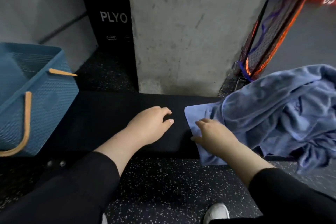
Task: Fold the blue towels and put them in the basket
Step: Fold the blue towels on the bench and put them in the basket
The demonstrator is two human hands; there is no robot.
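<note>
Basket: blue perforated plastic with tan handles, standing at the left end of the tabletop; I see no towel in the part of its interior that shows; its near side runs out of view.

Towel pile: blue towels heaped and crumpled at the right end of the tabletop, part of the heap hanging over the near edge toward the speckled floor; I cannot count how many are in it.

Leading towel corner: one flat flap drawn out of the pile onto the black surface; its free edge points left, toward the basket; its long axis, as far as I can judge, runs left to right along the tabletop; the rest is bunched and has no clear axis.

Left hand: fingers loosely bent, holding nothing, hovering over or resting on the bare tabletop just left of the flap; apart from the cloth.

Right hand: lying on the flap, thumb at its near edge; it seems to pinch the cloth, though the fingers are partly blurred.

Done: nothing that I can confirm; no folded towel in sight.

Left: I judge the whole job remains; separate one towel, spread it, fold it, carry it left to the basket; repeat for the pile.

Backdrop: concrete pillar behind the tabletop; black box lettered PLYO beside it.
</note>
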